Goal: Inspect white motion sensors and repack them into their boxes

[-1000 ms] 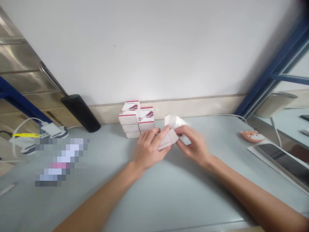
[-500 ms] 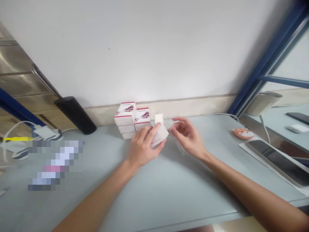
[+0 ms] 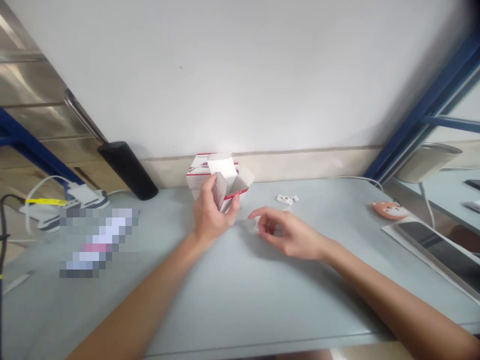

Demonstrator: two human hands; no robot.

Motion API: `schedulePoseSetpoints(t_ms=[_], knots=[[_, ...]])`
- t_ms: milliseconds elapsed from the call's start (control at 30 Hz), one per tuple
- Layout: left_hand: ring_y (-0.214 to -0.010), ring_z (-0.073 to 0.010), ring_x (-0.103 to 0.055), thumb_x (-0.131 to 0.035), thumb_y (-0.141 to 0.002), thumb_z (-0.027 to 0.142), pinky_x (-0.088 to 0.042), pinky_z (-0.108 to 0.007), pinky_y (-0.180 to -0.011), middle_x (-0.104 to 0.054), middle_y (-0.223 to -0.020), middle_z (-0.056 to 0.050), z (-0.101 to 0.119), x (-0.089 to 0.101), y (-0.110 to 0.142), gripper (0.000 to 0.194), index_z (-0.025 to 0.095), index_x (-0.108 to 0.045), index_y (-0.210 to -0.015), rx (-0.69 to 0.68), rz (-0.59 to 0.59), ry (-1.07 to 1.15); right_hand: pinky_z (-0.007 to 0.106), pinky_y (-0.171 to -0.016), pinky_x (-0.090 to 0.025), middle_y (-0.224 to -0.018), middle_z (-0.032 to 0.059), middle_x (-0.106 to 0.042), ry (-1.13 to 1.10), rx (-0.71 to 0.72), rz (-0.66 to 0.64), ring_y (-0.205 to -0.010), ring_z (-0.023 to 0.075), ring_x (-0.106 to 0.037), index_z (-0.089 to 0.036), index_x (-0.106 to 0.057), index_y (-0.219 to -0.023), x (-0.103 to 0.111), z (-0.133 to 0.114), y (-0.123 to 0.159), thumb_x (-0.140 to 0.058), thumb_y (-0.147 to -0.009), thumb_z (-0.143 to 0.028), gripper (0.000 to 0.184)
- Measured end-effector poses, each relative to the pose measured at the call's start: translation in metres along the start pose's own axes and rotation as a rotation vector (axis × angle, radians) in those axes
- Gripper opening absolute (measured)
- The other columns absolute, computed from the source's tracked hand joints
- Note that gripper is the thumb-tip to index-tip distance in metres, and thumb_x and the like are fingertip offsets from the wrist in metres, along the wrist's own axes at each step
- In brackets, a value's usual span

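My left hand (image 3: 212, 212) is wrapped round a small white carton (image 3: 220, 189) with red print. The carton's top flaps stand up and its mouth faces me and to the right. To the right, low over the desk, my right hand (image 3: 290, 232) has its fingers curled round a crumpled, see-through plastic bag (image 3: 255, 223), mostly hidden behind the fingers. Beyond that hand, small white plastic parts (image 3: 285, 200) lie on the desk. Behind the carton, partly covered by it, stands a stack of white and red boxes (image 3: 197, 175).
A black cylinder (image 3: 127, 170) leans near the wall at left, with a power strip (image 3: 90, 200) and cables beyond it. A blurred-out item (image 3: 101, 242) lies on the left of the desk (image 3: 240, 300). At right are an orange animal-faced object (image 3: 390, 210) and a phone (image 3: 438, 250).
My left hand has tipped the carton so its open mouth shows. My right hand has moved down and left, away from the carton. Small white parts now show on the desk.
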State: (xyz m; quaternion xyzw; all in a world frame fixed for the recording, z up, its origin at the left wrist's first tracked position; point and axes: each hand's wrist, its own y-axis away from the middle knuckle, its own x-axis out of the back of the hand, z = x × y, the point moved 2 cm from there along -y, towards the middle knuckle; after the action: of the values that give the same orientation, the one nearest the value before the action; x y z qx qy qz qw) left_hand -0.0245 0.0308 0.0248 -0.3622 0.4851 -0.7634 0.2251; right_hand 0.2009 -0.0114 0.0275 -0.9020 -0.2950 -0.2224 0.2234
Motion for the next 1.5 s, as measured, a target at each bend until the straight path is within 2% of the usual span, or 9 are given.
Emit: schedulePoseSetpoints(t_ms=[267, 433, 600, 867, 1033, 1133, 1233, 1333, 1500], knots=[[-0.122, -0.0296, -0.069, -0.066, -0.094, 0.051, -0.059, -0.036, -0.096, -0.066, -0.135, -0.017, -0.002, -0.003, 0.001, 0.067, 0.017, -0.045, -0.147, -0.031, -0.003, -0.016, 0.051, -0.099, -0.054, -0.14, 0.0145, -0.059, 0.546, 0.076, 0.053, -0.119, 0.0333, -0.061, -0.035, -0.041, -0.16, 0.014, 0.015, 0.006, -0.084, -0.084, -0.048, 0.088], [-0.114, -0.0282, -0.071, -0.065, -0.094, 0.049, -0.06, -0.037, -0.092, -0.068, -0.127, -0.014, 0.001, -0.003, 0.001, 0.065, 0.019, -0.043, -0.147, -0.101, -0.043, -0.002, 0.047, -0.092, -0.053, -0.119, 0.0145, -0.07, 0.654, 0.001, 0.014, -0.104, 0.0323, -0.067, -0.025, -0.058, -0.146, 0.009, 0.032, 0.001, -0.073, -0.093, -0.047, 0.059], [-0.121, -0.0287, -0.068, -0.064, -0.096, 0.049, -0.058, -0.039, -0.098, -0.064, -0.134, -0.016, 0.002, -0.007, 0.003, 0.061, 0.02, -0.043, -0.145, 0.062, -0.119, 0.128, 0.041, -0.083, -0.054, -0.115, 0.0131, -0.073, 0.647, -0.067, 0.078, -0.095, 0.0302, -0.07, -0.024, -0.062, -0.142, 0.018, 0.029, -0.002, -0.073, -0.091, -0.05, 0.058], [-0.128, -0.0286, -0.061, -0.06, -0.1, 0.042, -0.059, -0.04, -0.097, -0.05, -0.146, -0.019, 0.007, -0.016, 0.009, 0.064, 0.024, -0.029, -0.153, 0.187, -0.332, 0.588, 0.043, -0.092, -0.056, -0.139, 0.011, -0.069, 0.539, -0.094, 0.546, -0.115, 0.0328, -0.069, -0.028, -0.058, -0.144, 0.06, 0.023, 0.003, -0.071, -0.091, -0.055, 0.061], [-0.132, -0.0335, -0.046, -0.063, -0.093, 0.029, -0.045, -0.056, -0.111, -0.045, -0.14, -0.017, 0.013, -0.005, 0.002, 0.072, 0.024, -0.033, -0.158, -0.044, -0.072, 0.268, 0.043, -0.09, -0.056, -0.135, 0.0116, -0.067, 0.282, -0.106, 0.77, -0.104, 0.0279, -0.07, -0.027, -0.054, -0.143, 0.064, 0.01, 0.003, -0.071, -0.091, -0.053, 0.06], [-0.123, -0.031, -0.047, -0.065, -0.085, 0.012, -0.05, -0.05, -0.102, -0.043, -0.128, -0.013, 0.033, 0.004, 0.002, 0.068, 0.028, -0.046, -0.148, -0.265, 0.092, 0.092, 0.04, -0.08, -0.058, -0.121, 0.0087, -0.069, 0.035, -0.13, 0.752, -0.09, 0.0235, -0.07, -0.03, -0.05, -0.144, 0.061, 0.002, 0.001, -0.069, -0.093, -0.054, 0.06], [-0.119, -0.0262, -0.055, -0.063, -0.088, 0.008, -0.055, -0.044, -0.098, -0.046, -0.126, -0.011, 0.062, 0.004, 0.014, 0.07, 0.034, -0.042, -0.149, -0.35, -0.151, 0.281, 0.04, -0.08, -0.059, -0.114, 0.0052, -0.069, -0.267, -0.162, 0.65, -0.093, 0.0238, -0.071, -0.035, -0.046, -0.145, 0.05, -0.003, -0.002, -0.067, -0.094, -0.058, 0.06], [-0.138, -0.0329, -0.049, -0.074, -0.091, 0.03, -0.054, -0.051, -0.107, -0.038, -0.149, -0.018, 0.08, -0.006, 0.032, 0.089, 0.031, -0.019, -0.161, -0.039, -0.473, 0.519, 0.039, -0.085, -0.058, -0.119, 0.005, -0.07, -0.429, -0.236, 0.571, -0.103, 0.0248, -0.07, -0.034, -0.053, -0.14, 0.031, -0.008, -0.004, -0.069, -0.093, -0.058, 0.055], [-0.149, -0.0335, -0.043, -0.066, -0.094, 0.025, -0.043, -0.055, -0.12, -0.036, -0.161, -0.017, 0.073, -0.017, 0.045, 0.079, 0.03, -0.02, -0.159, 0.298, -0.624, 0.637, 0.039, -0.092, -0.055, -0.118, 0.0069, -0.071, -0.433, -0.323, 0.493, -0.109, 0.0249, -0.067, -0.027, -0.062, -0.125, 0.011, -0.014, -0.006, -0.071, -0.092, -0.058, 0.046]])
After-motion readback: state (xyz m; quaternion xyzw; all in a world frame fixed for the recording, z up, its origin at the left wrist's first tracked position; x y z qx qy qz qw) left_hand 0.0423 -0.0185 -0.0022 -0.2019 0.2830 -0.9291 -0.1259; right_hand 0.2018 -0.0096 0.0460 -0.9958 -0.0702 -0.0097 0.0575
